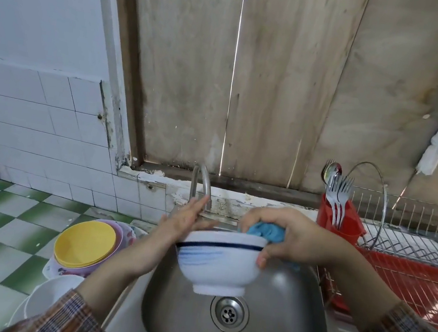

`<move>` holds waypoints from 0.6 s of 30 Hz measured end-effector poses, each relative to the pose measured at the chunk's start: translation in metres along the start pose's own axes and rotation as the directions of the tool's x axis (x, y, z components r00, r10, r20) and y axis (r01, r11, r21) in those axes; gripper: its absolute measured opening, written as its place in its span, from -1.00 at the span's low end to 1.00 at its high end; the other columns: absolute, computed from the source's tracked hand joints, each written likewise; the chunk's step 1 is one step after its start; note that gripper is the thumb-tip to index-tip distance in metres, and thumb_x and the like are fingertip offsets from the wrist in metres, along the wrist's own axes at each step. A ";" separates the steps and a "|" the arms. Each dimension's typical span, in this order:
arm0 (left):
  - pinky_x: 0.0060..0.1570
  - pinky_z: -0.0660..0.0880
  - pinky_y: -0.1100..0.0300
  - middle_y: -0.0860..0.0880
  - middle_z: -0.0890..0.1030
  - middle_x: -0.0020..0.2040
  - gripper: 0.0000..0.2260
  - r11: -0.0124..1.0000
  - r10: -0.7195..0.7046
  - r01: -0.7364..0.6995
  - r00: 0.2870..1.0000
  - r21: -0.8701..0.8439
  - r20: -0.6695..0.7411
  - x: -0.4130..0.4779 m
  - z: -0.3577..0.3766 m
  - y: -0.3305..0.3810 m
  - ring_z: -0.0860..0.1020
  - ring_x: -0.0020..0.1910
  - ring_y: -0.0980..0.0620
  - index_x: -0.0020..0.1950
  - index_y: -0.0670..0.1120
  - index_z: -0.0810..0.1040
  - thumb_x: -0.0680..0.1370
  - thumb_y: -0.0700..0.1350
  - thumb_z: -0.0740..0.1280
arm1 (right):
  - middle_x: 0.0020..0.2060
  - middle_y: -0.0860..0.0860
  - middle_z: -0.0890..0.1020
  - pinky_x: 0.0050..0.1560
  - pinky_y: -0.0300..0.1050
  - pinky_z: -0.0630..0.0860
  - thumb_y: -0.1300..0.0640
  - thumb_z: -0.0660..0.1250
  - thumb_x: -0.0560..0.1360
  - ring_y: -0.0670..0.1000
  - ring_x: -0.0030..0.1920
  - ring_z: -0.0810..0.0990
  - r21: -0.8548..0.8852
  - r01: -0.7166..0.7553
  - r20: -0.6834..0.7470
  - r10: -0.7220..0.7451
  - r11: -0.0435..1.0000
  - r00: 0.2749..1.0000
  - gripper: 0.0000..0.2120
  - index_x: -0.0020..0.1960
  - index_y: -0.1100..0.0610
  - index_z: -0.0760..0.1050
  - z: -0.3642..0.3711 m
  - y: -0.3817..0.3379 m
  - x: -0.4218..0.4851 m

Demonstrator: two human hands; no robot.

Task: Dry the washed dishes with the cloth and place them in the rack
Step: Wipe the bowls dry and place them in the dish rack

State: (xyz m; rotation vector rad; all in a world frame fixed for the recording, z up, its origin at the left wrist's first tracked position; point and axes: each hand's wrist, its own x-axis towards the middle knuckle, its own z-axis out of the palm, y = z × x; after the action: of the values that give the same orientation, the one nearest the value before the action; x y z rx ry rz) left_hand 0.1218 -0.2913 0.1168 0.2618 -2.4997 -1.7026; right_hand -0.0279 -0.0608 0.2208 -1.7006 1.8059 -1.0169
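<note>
A white bowl (218,265) with a dark blue band hangs upright over the steel sink (277,302). My left hand (187,218) presses flat against the bowl's left side, fingers stretched out. My right hand (289,236) grips a blue cloth (267,231) at the bowl's right rim, thumb on the outer wall. The wire dish rack (414,240) with its red drip tray (421,284) stands to the right of the sink.
A tap (203,183) rises behind the bowl. A red cutlery holder (346,221) with forks and a spoon sits at the rack's left end. Stacked yellow and pink plastic plates (86,245) and white dishes (50,299) lie on the green-checked counter to the left.
</note>
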 end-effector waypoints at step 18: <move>-0.19 0.58 0.25 -0.10 0.71 -0.01 -0.70 0.776 -0.013 -0.319 0.854 -0.544 -0.519 -0.008 0.088 0.100 0.68 -0.07 0.04 0.20 -0.06 0.60 0.58 -0.35 0.23 | 0.20 -0.07 0.50 0.30 0.01 0.35 -0.07 0.36 0.45 0.02 0.28 0.44 -0.336 -0.076 -0.812 -0.248 0.939 0.528 -0.79 0.06 -0.06 0.58 0.098 0.003 0.004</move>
State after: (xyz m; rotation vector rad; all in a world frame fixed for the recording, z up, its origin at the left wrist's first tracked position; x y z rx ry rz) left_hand 0.1055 -0.1732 0.1774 0.3527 -1.4570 -1.9515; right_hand 0.0433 -0.0843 0.1582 -1.5822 2.6361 -1.9357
